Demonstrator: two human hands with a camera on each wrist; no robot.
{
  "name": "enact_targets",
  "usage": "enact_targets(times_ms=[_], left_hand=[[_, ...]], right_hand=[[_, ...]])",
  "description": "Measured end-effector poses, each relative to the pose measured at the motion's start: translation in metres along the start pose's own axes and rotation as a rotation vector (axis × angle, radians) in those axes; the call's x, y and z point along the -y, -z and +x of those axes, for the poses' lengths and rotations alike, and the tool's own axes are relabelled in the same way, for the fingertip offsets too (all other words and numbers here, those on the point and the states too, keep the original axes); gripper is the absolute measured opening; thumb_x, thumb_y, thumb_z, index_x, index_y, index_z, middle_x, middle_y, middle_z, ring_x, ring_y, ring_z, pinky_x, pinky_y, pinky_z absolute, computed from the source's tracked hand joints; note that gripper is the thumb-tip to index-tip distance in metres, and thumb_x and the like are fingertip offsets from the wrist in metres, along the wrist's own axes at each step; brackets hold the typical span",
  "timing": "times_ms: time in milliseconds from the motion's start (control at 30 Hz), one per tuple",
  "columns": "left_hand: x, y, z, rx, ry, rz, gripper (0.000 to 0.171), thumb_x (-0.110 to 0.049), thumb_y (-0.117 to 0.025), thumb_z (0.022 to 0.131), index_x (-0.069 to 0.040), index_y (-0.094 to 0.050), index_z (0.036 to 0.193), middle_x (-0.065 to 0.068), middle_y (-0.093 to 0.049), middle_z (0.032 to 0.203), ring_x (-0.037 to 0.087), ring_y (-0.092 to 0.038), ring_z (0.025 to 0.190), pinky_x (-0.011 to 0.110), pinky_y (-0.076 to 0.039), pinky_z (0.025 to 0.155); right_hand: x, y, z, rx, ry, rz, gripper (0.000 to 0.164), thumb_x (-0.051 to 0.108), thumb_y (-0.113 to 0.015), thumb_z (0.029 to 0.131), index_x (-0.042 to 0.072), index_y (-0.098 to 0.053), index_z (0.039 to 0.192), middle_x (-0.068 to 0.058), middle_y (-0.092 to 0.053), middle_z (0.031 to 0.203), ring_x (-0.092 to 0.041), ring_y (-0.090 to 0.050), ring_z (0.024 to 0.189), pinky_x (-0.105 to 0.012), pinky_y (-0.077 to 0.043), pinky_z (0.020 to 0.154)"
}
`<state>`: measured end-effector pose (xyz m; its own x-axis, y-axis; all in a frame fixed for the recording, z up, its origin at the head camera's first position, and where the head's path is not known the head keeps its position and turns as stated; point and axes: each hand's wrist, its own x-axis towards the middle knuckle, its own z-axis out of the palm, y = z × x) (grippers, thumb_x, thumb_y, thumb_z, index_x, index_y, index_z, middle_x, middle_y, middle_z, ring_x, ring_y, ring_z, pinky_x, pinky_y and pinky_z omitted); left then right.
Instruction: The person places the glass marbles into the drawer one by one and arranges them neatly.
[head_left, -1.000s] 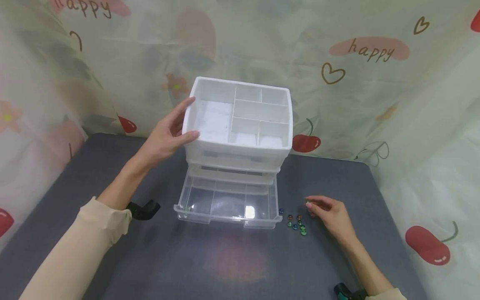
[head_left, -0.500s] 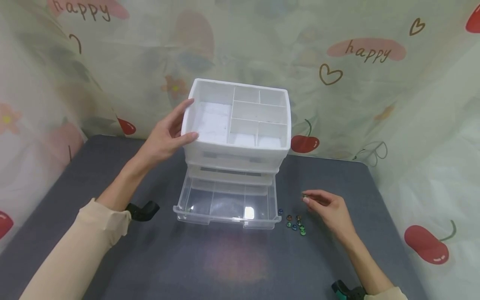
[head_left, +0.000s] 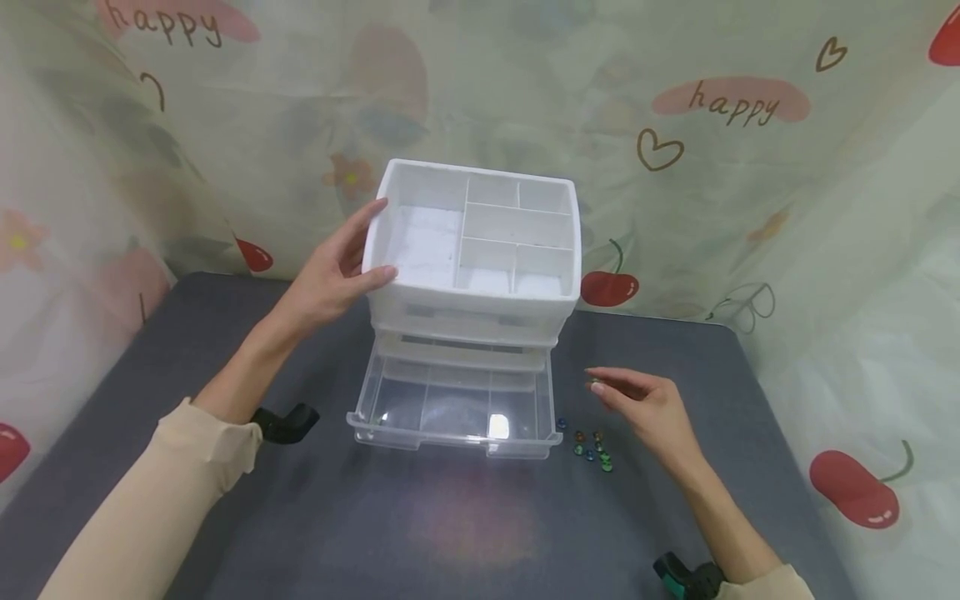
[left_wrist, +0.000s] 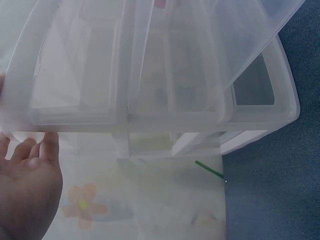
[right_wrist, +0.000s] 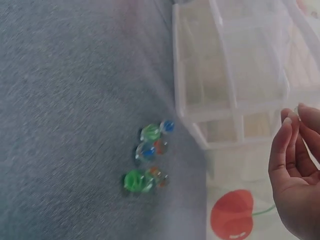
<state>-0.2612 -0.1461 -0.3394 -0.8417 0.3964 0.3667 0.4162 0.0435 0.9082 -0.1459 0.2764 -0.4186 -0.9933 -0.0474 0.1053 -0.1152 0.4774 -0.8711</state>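
Observation:
In the head view a white plastic drawer unit (head_left: 480,315) with a divided tray on top stands at the middle. Its lower clear drawer (head_left: 450,437) is pulled out toward me. My left hand (head_left: 321,282) grips the unit's upper left side, thumb on the front rim and fingers farther back along it. To the right of the drawer, above the table, my right hand (head_left: 654,414) pinches a small glass marble (head_left: 596,382) between thumb and fingertips. The fingers mostly cover that marble in the right wrist view. Several loose marbles (right_wrist: 134,181), green, blue and orange, lie below this hand.
The dark grey table (head_left: 315,517) runs back to a patterned curtain (head_left: 510,83) with cherries and "happy" lettering. Loose marbles sit close by the open drawer's right front corner. Each wrist wears a black camera strap, the left one (head_left: 287,422) being near the drawer.
My right hand has moved left and away from me, toward the drawer unit, with the marble pinched. My left hand has stayed on the unit.

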Motion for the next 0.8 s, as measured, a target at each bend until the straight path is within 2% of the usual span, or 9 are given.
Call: enact_targets(times_ms=[67,167,400,633,800], left_hand=[[0.0,0.0,0.0,0.001,-0.003,0.005,0.081,-0.003,-0.069,0.092,-0.018,-0.026,0.159,0.018,-0.027,0.158,0.034,-0.035,0.139,0.019,-0.042,0.096],[0.001,0.0,-0.001,-0.001,-0.006,0.014,0.08,-0.004,-0.069,0.092,-0.018,-0.027,0.158,0.018,-0.028,0.158,0.035,-0.037,0.138,0.02,-0.042,0.096],[0.001,0.0,0.0,-0.004,0.007,-0.004,0.08,-0.003,-0.069,0.092,-0.019,-0.027,0.158,0.018,-0.029,0.158,0.034,-0.037,0.137,0.02,-0.043,0.096],[0.001,0.0,0.0,-0.004,0.003,-0.01,0.081,-0.002,-0.069,0.092,-0.019,-0.026,0.159,0.018,-0.028,0.158,0.034,-0.036,0.139,0.02,-0.043,0.096],[0.001,0.0,0.0,-0.005,0.002,-0.003,0.081,-0.003,-0.069,0.092,-0.019,-0.026,0.159,0.016,-0.028,0.159,0.033,-0.035,0.14,0.02,-0.042,0.096]], right_hand=[[0.004,-0.002,0.002,0.006,0.008,0.007,0.029,0.03,-0.074,0.092,0.013,-0.075,0.115,-0.005,-0.075,0.101,-0.029,-0.066,0.085,-0.027,-0.051,0.068],[0.01,-0.004,0.003,0.015,0.021,0.03,0.03,0.03,-0.074,0.091,0.011,-0.075,0.115,-0.004,-0.075,0.102,-0.03,-0.065,0.085,-0.027,-0.052,0.069],[0.021,-0.009,0.009,0.027,0.052,0.046,0.028,0.028,-0.074,0.091,0.013,-0.076,0.114,-0.002,-0.075,0.104,-0.017,-0.067,0.086,-0.028,-0.053,0.074],[0.033,-0.012,0.013,0.068,0.074,0.087,0.029,0.024,-0.075,0.091,0.008,-0.075,0.115,-0.006,-0.075,0.102,-0.017,-0.068,0.087,-0.027,-0.054,0.076],[0.039,-0.017,0.015,0.082,0.1,0.089,0.024,0.02,-0.074,0.091,0.01,-0.076,0.113,-0.007,-0.075,0.1,-0.015,-0.066,0.083,-0.026,-0.052,0.072]])
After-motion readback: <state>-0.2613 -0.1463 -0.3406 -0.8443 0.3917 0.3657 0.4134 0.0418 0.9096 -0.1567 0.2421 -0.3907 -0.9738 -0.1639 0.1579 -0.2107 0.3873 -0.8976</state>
